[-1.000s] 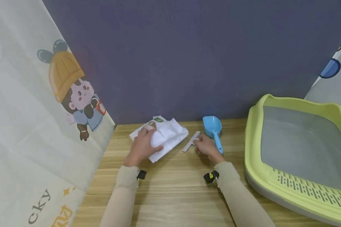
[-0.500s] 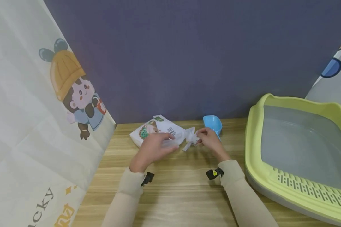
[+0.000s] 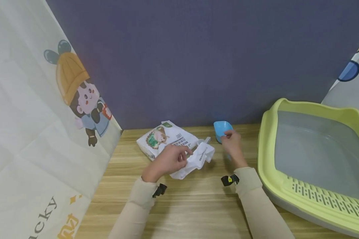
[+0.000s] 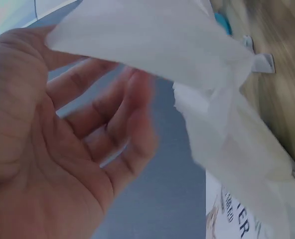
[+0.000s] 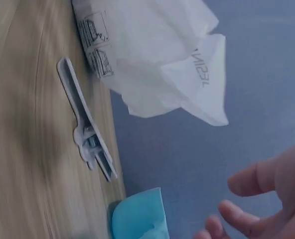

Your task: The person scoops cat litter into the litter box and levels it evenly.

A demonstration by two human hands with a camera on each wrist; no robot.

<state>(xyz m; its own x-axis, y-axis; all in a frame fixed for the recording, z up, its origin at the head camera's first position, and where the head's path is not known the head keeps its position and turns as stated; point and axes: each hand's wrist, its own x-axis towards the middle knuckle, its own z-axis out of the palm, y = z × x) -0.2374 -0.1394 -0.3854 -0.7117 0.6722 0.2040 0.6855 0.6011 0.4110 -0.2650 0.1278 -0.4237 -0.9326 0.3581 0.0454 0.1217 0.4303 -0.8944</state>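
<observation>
A white cat litter bag point(image 3: 175, 135) with a printed cat picture lies at the back of the table. Its loose top end point(image 4: 152, 40) is unfolded and raised, and my left hand point(image 3: 169, 161) pinches that edge; the thumb tip is hidden behind the bag in the left wrist view. My right hand point(image 3: 234, 144) hovers by the blue scoop point(image 3: 222, 127), its fingers point(image 5: 249, 179) relaxed and holding nothing. Between bag and scoop, a pale grey bag clip point(image 5: 85, 119) rests on the wood, partly covered by the bag in the head view.
A litter box point(image 3: 267, 146) with a yellow-green rim and grey basin stands on the right. Behind the wooden table point(image 3: 194, 205) rises a dark blue panel point(image 3: 191, 59). A white printed sheet point(image 3: 21, 109) hangs at the left.
The bag's folded end has opened out toward the right and front. My left hand has shifted right with it. My right hand has left the clip and moved right, over the scoop.
</observation>
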